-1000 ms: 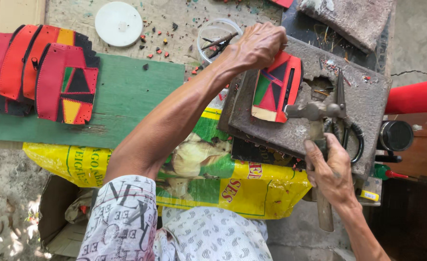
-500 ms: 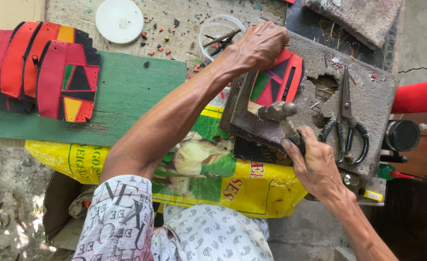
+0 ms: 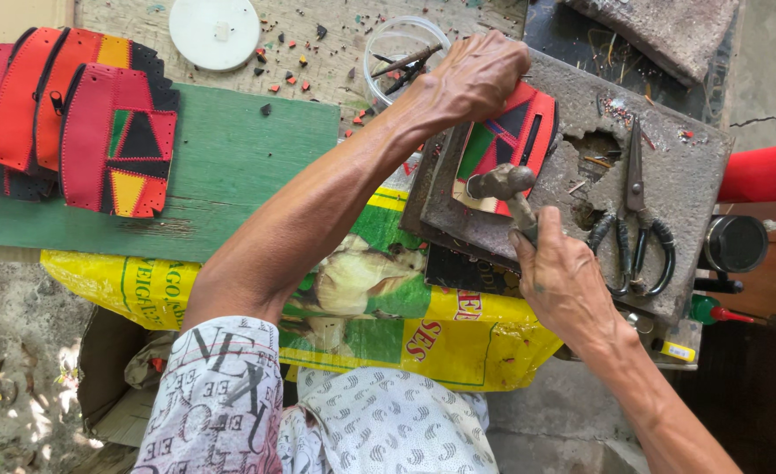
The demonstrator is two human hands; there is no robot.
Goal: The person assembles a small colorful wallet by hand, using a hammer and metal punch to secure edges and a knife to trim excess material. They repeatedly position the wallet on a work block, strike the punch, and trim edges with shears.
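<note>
The right hand (image 3: 568,285) has its grip wrapped tight round the handle of a small hammer (image 3: 504,183), fingers pressed together on the shaft, so the worn metal head sits right at the lower edge of a red patchwork leather piece (image 3: 511,145) — low and close, as a light tap would want. The left hand (image 3: 471,79) reaches across from the other side, fingers curled and pressing down on the top of that same piece, apparently to pin it flat and keep it from skidding. The piece lies on a pitted grey stone slab (image 3: 695,167), a hard bed that would not give under the blows. Black-handled scissors (image 3: 634,228) rest on the slab just beside the right hand, within easy reach. Under the slab a yellow printed sack (image 3: 405,338) covers the surface. Well apart to the left, on a green board (image 3: 239,167), similar red pieces (image 3: 72,132) lie overlapped in a row — a white round lid (image 3: 215,31) sits above them.
</note>
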